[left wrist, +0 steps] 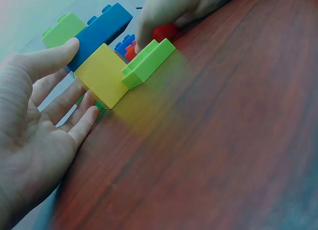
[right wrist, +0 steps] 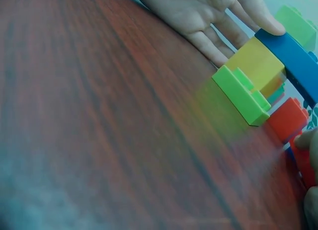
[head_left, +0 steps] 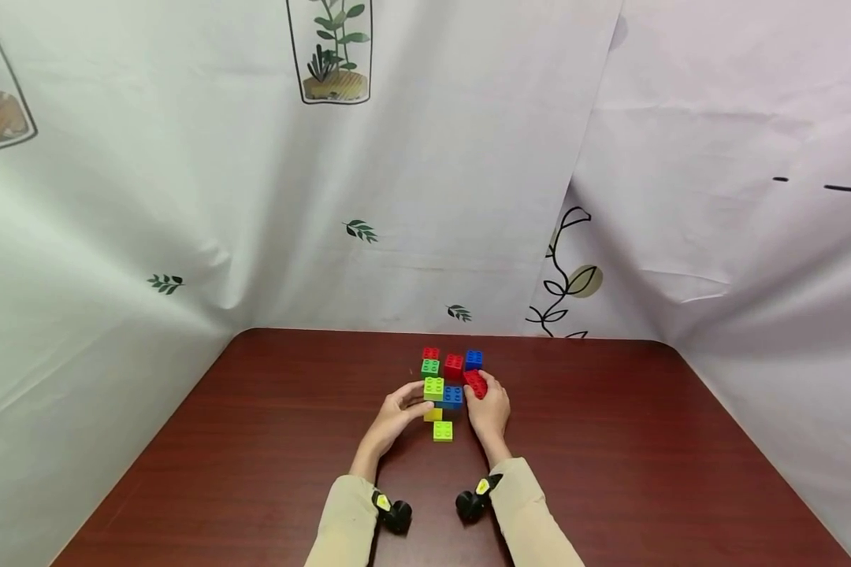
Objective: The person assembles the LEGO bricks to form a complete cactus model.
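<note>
My left hand (head_left: 395,417) grips a stack of toy building bricks at its left side, thumb on the long blue brick (left wrist: 102,35). Under that blue brick sits a yellow brick (left wrist: 103,76); a lime green brick (head_left: 434,387) tops its left end. To the right, my right hand (head_left: 490,411) pinches a red brick (head_left: 476,383) low over the table; its underside is hidden. In front of the stack, a separate lime green brick (head_left: 443,431) lies on the table.
Behind the stack stand a red brick (head_left: 431,353), a green brick (head_left: 430,368), another red brick (head_left: 454,365) and a small blue brick (head_left: 473,359). The brown table (head_left: 255,441) meets a white printed cloth (head_left: 411,173) at its back edge.
</note>
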`<state>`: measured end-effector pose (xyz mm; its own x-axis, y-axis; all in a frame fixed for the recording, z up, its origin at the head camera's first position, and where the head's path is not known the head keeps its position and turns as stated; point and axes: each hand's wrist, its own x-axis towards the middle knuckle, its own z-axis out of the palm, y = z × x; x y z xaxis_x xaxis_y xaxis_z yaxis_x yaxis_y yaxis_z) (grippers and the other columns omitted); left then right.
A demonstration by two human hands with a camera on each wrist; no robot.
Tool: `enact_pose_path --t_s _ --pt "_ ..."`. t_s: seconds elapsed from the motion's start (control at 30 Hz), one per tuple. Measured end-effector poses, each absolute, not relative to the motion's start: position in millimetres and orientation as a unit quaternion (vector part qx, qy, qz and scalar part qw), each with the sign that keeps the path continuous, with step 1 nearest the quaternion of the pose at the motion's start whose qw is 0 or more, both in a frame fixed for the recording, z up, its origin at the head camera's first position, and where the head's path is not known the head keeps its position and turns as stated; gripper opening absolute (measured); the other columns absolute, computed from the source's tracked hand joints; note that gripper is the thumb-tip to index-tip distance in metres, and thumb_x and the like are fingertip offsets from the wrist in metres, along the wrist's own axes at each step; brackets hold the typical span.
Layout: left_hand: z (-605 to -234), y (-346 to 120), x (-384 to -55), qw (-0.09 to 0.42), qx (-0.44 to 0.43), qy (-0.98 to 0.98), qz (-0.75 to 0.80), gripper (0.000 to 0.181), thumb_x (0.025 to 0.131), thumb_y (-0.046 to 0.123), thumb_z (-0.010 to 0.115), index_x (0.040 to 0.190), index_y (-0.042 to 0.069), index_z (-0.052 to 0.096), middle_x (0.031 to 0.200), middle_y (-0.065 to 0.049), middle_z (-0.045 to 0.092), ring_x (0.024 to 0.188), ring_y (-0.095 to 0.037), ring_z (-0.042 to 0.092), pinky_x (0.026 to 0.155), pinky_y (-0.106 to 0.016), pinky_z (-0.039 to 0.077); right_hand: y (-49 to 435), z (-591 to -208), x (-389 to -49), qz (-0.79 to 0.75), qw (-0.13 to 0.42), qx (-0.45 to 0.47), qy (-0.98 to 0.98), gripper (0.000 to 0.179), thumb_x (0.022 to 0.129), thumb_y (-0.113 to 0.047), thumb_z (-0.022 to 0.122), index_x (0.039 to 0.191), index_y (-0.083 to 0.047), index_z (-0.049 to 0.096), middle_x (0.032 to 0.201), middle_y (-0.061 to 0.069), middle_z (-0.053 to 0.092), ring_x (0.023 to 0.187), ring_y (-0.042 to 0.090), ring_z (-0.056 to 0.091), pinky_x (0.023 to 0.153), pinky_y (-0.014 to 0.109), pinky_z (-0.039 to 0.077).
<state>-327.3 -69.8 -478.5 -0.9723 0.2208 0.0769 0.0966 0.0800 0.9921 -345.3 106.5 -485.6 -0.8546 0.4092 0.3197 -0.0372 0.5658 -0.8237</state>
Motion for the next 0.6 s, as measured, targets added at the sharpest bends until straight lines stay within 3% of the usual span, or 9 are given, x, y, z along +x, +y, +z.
enact_pose_path --t_s 0.2,0.6 --pt "-478.8 -72.6 -328.0 0.043 0.1 0.735 0.67 0.049 0.092 0.014 0.066 0.137 0.002 0.053 0.13 -0.02 0.061 0.116 -0.03 0.059 0.098 -0.043 0.051 102.4 -486.4 -343.3 0.516 0.272 -0.107 -0.805 0.034 0.083 -0.014 0.076 0.115 -0.002 0.069 0.107 0.022 0.072 0.096 0.038 0.066 0.086 0.05 0.053" --pt "-479.9 -70.0 -329.2 0.038 0.108 0.742 0.66 0.049 0.091 0.015 0.067 0.137 0.001 0.053 0.129 -0.021 0.061 0.115 -0.031 0.059 0.095 -0.04 0.052 107.3 -482.6 -340.5 0.597 0.284 -0.116 -0.741 0.033 0.081 -0.009 0.078 0.112 0.0 0.07 0.113 0.026 0.069 0.108 0.038 0.066 0.095 0.051 0.051"
